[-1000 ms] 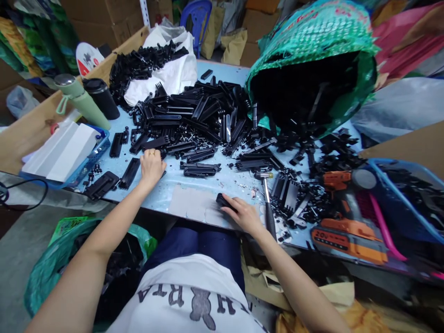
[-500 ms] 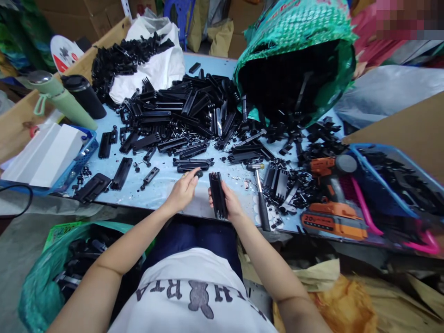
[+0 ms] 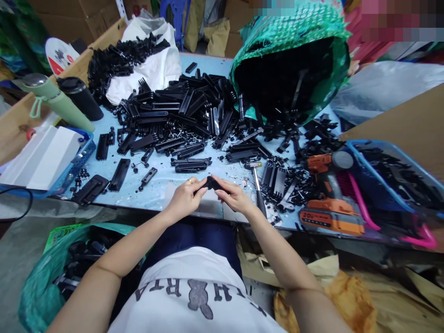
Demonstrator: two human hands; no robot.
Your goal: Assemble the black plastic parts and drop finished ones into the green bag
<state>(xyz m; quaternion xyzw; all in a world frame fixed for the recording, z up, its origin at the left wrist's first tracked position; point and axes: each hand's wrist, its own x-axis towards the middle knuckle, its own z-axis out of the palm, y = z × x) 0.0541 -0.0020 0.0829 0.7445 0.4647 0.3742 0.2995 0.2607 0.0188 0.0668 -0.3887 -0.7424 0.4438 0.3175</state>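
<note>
Beside the hammer (image 3: 259,196), left fingers (image 3: 199,195) and right fingers (image 3: 226,199) pinch a black part (image 3: 210,182) before heaped pieces (image 3: 189,102)

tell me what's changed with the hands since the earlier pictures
The left hand moved rightward and nearer the body, and now grips the black plastic piece together with the right hand. The right hand, already holding it, has turned it. The metal hammer with a black grip and the orange-and-black cordless drill stayed on the table.
</note>
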